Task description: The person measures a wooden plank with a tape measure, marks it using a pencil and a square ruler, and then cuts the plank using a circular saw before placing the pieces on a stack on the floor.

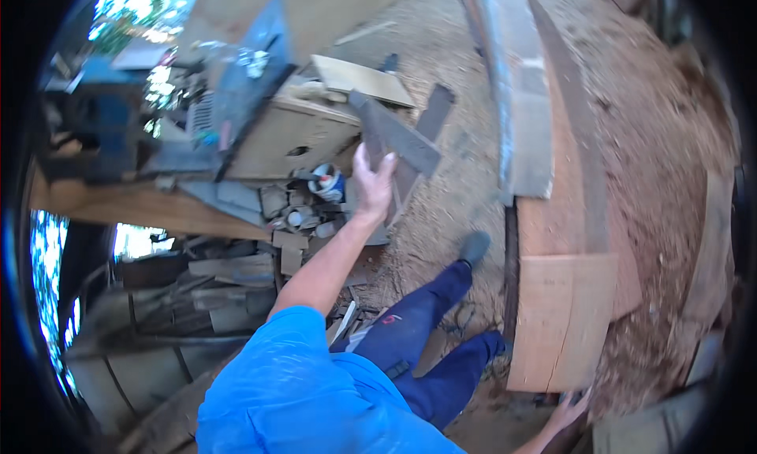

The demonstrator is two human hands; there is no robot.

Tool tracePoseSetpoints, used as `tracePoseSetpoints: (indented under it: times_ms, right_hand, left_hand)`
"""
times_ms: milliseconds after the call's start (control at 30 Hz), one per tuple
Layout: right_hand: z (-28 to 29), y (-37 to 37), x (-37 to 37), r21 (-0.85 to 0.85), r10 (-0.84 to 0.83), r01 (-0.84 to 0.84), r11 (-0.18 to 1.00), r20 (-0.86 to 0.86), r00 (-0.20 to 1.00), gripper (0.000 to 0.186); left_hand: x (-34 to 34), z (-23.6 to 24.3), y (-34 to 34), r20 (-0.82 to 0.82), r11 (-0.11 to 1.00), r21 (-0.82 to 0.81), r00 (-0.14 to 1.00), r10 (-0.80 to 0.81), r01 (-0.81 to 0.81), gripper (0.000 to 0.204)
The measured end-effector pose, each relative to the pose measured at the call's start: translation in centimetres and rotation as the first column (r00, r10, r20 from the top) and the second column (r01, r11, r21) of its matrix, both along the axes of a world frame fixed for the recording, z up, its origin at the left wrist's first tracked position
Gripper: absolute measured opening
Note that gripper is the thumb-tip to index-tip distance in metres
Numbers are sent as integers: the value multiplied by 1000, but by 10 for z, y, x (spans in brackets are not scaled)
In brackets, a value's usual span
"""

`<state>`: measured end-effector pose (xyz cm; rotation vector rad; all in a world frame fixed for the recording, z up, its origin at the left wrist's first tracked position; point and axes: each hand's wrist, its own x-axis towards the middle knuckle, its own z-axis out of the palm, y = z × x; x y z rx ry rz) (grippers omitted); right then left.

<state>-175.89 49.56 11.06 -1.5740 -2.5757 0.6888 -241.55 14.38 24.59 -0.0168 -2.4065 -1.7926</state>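
Head view shows the person's left hand (374,187) with its grip, thumb and fingers apart, around the crossed grey-brown boards (400,137), just right of a pale wooden panel (264,148) with a dark hole. Near that wrist, a blue-and-white container (326,184) stands among small wood offcuts (274,200). At lower right, the right hand (564,414) is at the near end of a wide reddish plank (561,320); whether its grip is closed on the wood cannot be told.

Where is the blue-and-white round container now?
Left of centre in the head view, the container is just left of the person's left hand, below the pale panel with an oval hole.
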Motion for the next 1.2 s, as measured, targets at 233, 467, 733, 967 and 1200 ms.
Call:
tracePoseSetpoints:
  times_ms: [233,467,733,967,1200]
  right_hand:
    - [47,-75,0,19,35,-35,999,-22,999,26]
    - [70,-39,-77,-27,233,-232,972,67,970,22]
    - [67,-28,-153,-29,256,-254,967,153,955,41]
    - [58,-37,-192,-128,76,-55,990,167,983,72]
    - [38,40,-161,-339,56,60,939,323,945,99]
  left_hand:
    - [-55,166,-190,-7,930,-45,931,365,-365,49]
    - [-177,204,-323,-132,693,-679,969,210,-243,75]
    - [-247,196,-411,2,617,-772,971,240,-151,76]
    - [-343,207,-457,-96,210,-972,993,73,-109,48]
    - [-38,55,-244,121,588,-758,947,-299,282,27]
